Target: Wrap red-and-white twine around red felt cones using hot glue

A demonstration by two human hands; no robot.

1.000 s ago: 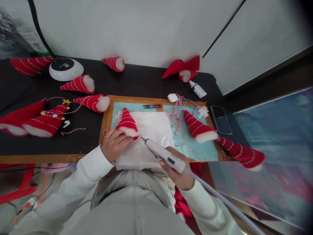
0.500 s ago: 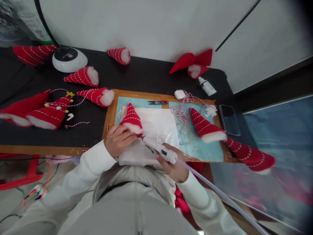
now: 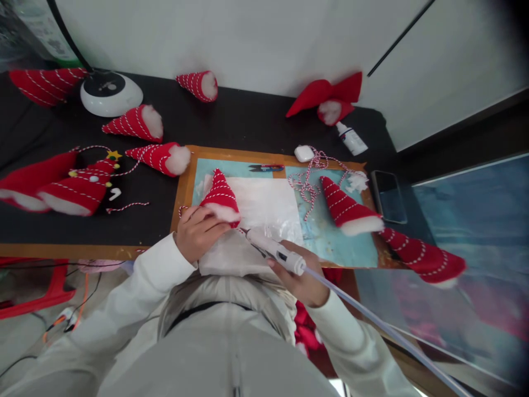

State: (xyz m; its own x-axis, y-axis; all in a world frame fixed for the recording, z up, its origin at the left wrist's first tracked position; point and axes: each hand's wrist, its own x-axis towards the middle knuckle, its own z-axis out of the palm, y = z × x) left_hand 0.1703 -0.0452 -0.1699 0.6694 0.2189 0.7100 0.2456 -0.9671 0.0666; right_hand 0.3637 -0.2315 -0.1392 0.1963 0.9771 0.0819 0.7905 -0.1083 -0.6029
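Note:
My left hand [image 3: 201,231] is closed on the lower edge of a red stuffed felt cone [image 3: 221,193] wound with red-and-white twine, its tip pointing away from me. White stuffing shows along the cone's open base. In my right hand [image 3: 303,275] is a white hot glue gun [image 3: 275,251], gripped with its nozzle pointing left. The nozzle sits just right of the cone's base, slightly apart from it. A clear glue stick [image 3: 372,320] trails out of the gun's back. Beneath the cone lies a translucent white sheet [image 3: 268,204].
Thread snips [image 3: 266,167] lie behind the sheet on the blue mat [image 3: 351,251]. Loose twine [image 3: 308,184], a white case [image 3: 304,153], a phone [image 3: 388,196] and a small bottle [image 3: 351,139] are on the right. More red cones [image 3: 134,122] and a lamp base [image 3: 111,95] stand leftward.
The glue gun has moved a little right, drawing its nozzle away from the cone's base. My left hand keeps its hold on the cone. The whole view has shifted slightly.

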